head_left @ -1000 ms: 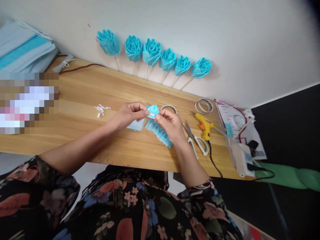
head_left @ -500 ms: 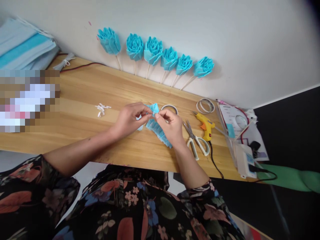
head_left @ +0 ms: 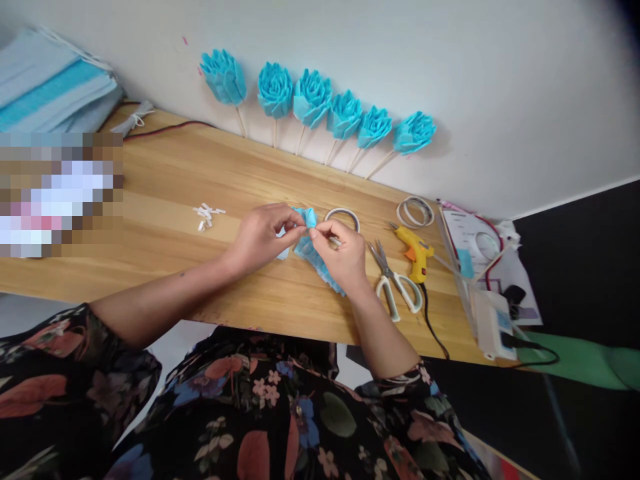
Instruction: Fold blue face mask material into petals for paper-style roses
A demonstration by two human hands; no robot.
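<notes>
A small folded piece of blue fabric point(head_left: 311, 217) is pinched between my two hands above the wooden table. My left hand point(head_left: 267, 233) is closed, thumb and forefinger on its lower left side. Opposite it, my right hand point(head_left: 341, 248) is closed too, its fingertips gripping the lower right side. Beneath them lies a row of overlapping folded blue pieces point(head_left: 320, 267), partly covered by my right hand. A flat light-blue piece point(head_left: 283, 252) shows under my left fingers. Just behind my right hand rests a roll of tape point(head_left: 350, 215), partly hidden.
Scissors point(head_left: 393, 280) and a yellow glue gun point(head_left: 414, 253) lie to the right, near more tape rolls point(head_left: 415, 212) and a white power strip point(head_left: 496, 327). Small white strips point(head_left: 206, 217) are at left. Several blue fabric flowers point(head_left: 313, 100) on sticks lean against the wall.
The folded blue piece between my fingertips looks narrower, its top drawn inward. Both hands stay in nearly the same place. The whole view has shifted slightly.
</notes>
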